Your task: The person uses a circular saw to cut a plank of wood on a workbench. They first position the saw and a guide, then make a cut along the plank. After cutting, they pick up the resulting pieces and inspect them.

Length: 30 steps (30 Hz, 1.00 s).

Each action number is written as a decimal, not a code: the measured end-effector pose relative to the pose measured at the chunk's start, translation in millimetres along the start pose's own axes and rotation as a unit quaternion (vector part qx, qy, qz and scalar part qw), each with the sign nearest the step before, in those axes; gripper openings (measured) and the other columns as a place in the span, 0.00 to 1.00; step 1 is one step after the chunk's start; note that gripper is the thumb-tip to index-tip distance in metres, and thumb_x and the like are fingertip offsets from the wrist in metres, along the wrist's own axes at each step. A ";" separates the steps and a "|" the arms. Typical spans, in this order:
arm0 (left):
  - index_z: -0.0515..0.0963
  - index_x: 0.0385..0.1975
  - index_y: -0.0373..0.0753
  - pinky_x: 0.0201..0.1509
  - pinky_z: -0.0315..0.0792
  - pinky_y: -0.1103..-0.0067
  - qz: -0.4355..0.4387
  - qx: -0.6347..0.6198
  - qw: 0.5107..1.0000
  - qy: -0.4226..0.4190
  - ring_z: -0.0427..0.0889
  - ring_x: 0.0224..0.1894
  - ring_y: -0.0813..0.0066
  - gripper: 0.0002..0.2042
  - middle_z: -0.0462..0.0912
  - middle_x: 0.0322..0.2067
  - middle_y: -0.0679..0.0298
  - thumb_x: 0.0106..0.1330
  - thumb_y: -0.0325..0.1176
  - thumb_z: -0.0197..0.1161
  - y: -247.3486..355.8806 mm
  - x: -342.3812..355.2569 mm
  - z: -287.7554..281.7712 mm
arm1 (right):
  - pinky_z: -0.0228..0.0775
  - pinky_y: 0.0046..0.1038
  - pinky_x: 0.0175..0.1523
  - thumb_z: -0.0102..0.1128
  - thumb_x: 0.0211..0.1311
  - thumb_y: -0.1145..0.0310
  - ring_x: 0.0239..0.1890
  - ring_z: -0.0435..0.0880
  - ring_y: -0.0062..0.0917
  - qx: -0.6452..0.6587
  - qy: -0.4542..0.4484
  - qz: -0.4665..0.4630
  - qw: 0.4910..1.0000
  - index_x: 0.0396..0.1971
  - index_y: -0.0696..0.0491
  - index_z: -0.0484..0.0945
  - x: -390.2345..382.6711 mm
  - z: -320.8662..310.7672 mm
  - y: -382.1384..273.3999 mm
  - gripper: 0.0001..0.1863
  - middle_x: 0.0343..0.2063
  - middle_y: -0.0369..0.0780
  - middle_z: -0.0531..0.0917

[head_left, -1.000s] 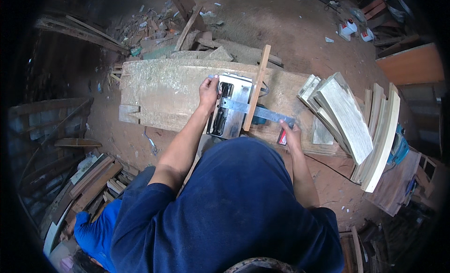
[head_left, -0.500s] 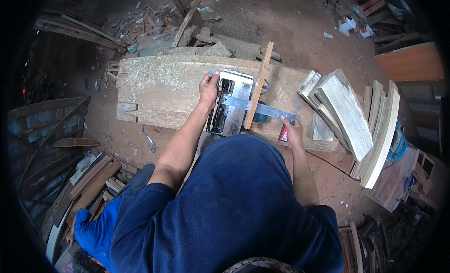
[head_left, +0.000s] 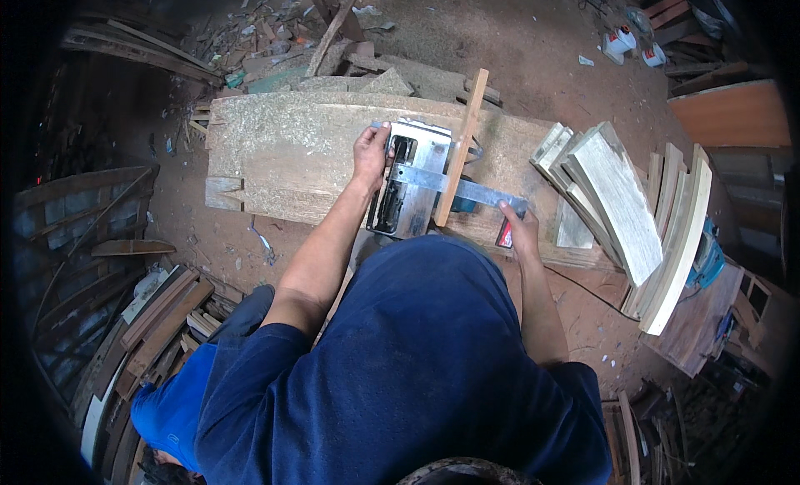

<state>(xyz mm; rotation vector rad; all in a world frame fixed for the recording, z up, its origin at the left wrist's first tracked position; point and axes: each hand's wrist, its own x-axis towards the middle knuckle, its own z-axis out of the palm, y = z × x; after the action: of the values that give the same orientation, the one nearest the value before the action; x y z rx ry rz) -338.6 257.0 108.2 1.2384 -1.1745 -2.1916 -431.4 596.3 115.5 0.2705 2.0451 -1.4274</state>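
A power saw lies upside down on a wide wooden board [head_left: 287,185], its slotted metal base plate [head_left: 431,152] facing up. Across that plate stands a narrow wooden strip [head_left: 462,152], with teal housing [head_left: 463,204] showing beneath. My left hand [head_left: 372,154] grips the plate's left edge, thumb at its upper corner. A flat steel ruler [head_left: 483,192] runs from the plate's slot, passing the strip, to my right hand [head_left: 522,228], whose thumb and fingers pinch its right end. Just below that hand shows a small red and black piece [head_left: 504,235]; its kind is unclear.
Curved pale boards [head_left: 612,197] are stacked at the right end, a second teal tool [head_left: 706,256] beyond them. A dark cable [head_left: 587,292] crosses the ground. Wood scraps [head_left: 275,56] lie behind the board. At lower left, a person in blue [head_left: 167,414] is beside stacked planks [head_left: 171,327].
Both hands keep their hold on the saw plate and ruler, with hardly any shift. The view has moved slightly, and the person at lower left has bent lower.
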 end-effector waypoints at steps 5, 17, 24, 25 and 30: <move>0.77 0.31 0.43 0.16 0.61 0.85 0.007 0.002 1.000 0.009 0.71 0.16 0.87 0.10 0.76 0.20 0.73 0.70 0.40 0.65 -4.8 4.9 -5.7 | 0.67 0.22 0.38 0.72 0.60 0.57 0.31 0.74 0.15 -0.019 -0.006 -0.004 1.000 0.40 0.57 0.82 -0.4 1.4 -5.0 0.18 0.30 0.31 0.80; 0.75 0.31 0.43 0.17 0.61 0.85 -0.007 0.013 1.000 -0.008 0.71 0.18 0.86 0.10 0.76 0.21 0.72 0.72 0.41 0.62 -2.4 13.1 -7.0 | 0.70 0.23 0.42 0.73 0.59 0.57 0.33 0.77 0.16 -0.007 -0.002 -0.018 1.000 0.38 0.56 0.83 6.7 5.7 -2.4 0.18 0.31 0.32 0.83; 0.76 0.30 0.44 0.17 0.61 0.85 -0.012 0.002 1.000 -0.004 0.70 0.18 0.86 0.10 0.76 0.21 0.73 0.72 0.41 0.62 -3.6 15.3 -4.7 | 0.71 0.21 0.36 0.74 0.59 0.59 0.29 0.78 0.15 -0.009 0.002 -0.023 1.000 0.40 0.56 0.82 21.3 1.0 16.9 0.17 0.30 0.33 0.82; 0.76 0.30 0.44 0.17 0.61 0.85 -0.010 0.005 1.000 -0.002 0.70 0.18 0.86 0.10 0.76 0.21 0.73 0.72 0.41 0.62 -4.1 15.2 -5.3 | 0.71 0.21 0.35 0.74 0.59 0.59 0.29 0.77 0.15 -0.018 0.005 -0.024 1.000 0.40 0.56 0.82 20.0 1.1 15.6 0.17 0.30 0.33 0.82; 0.77 0.31 0.44 0.18 0.61 0.85 -0.005 0.006 1.000 -0.017 0.70 0.18 0.87 0.10 0.77 0.22 0.74 0.72 0.42 0.62 -5.6 16.9 -6.4 | 0.67 0.20 0.35 0.74 0.59 0.58 0.28 0.74 0.13 0.000 0.006 -0.013 1.000 0.39 0.55 0.82 10.0 5.9 4.5 0.17 0.28 0.31 0.80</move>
<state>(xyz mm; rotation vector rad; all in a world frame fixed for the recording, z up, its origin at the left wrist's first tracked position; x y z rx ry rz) -342.1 246.2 93.0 1.2193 -1.1995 -2.2244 -434.8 591.0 104.8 0.2544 2.0658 -1.4462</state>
